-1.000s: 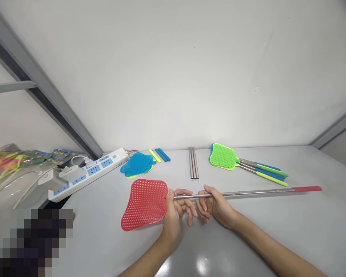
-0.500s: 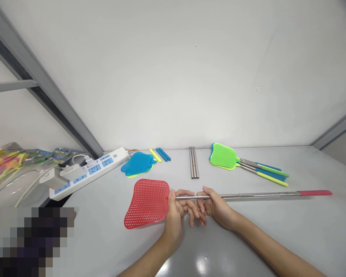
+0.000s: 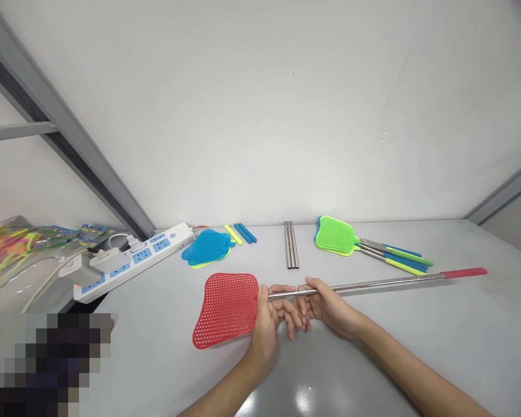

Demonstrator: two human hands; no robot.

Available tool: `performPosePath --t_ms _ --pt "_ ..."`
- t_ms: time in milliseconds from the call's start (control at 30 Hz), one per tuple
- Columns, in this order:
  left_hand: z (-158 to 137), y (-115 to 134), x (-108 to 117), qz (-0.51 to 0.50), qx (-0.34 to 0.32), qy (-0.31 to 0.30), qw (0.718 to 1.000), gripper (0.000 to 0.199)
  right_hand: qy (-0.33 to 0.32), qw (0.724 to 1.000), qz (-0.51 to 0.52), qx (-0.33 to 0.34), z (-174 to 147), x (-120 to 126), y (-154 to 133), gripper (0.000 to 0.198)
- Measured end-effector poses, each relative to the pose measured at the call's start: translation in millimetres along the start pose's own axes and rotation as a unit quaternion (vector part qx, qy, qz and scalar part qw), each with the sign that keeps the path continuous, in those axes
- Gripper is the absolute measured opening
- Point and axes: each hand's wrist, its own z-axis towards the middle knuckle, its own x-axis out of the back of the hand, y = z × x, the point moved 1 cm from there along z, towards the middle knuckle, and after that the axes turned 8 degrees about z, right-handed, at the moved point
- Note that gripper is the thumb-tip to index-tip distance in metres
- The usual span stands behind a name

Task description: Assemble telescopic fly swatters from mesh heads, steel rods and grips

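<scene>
A red fly swatter [image 3: 228, 310] with a long extended metal rod and a red grip lies across both hands above the table. My left hand [image 3: 271, 315] pinches it where the perforated head joins the rod, thumb on top. My right hand [image 3: 327, 307] holds the rod just to the right, thumb along its upper side. The other fingers of both hands hang loosely curled and nearly meet. The rod slants up to the right, its grip end near the assembled swatters [image 3: 336, 236] with green, yellow and blue parts.
Loose blue swatter heads [image 3: 208, 246], a yellow grip [image 3: 233, 234], blue grips [image 3: 245, 233] and several metal rods [image 3: 292, 246] lie along the back. At left are a power strip [image 3: 156, 255] with plugs and a bag of colourful items [image 3: 13, 249]. A wall stands behind.
The swatter has tilted, its grip end rising and shifting left while the red head moved slightly right and down. Both hands keep their hold.
</scene>
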Motion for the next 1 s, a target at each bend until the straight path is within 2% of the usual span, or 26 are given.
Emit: performPosePath --t_ms 400,733,1000 --pt "6.6 1.3 4.1 0.011 0.023 0.022 0.999 0.049 0.065 0.997 -0.010 0.029 1.4 3.5 1.8 0.047" --pt "7.8 -2.8 6.5 0.027 0.021 0.037 0.999 0.057 0.109 0.991 0.020 0.068 2.9 0.4 0.9 0.038" --pt "7.8 -4.0 7.2 0.035 0.016 0.045 0.998 0.058 0.146 0.987 0.011 0.071 2.2 -5.0 -2.7 0.041"
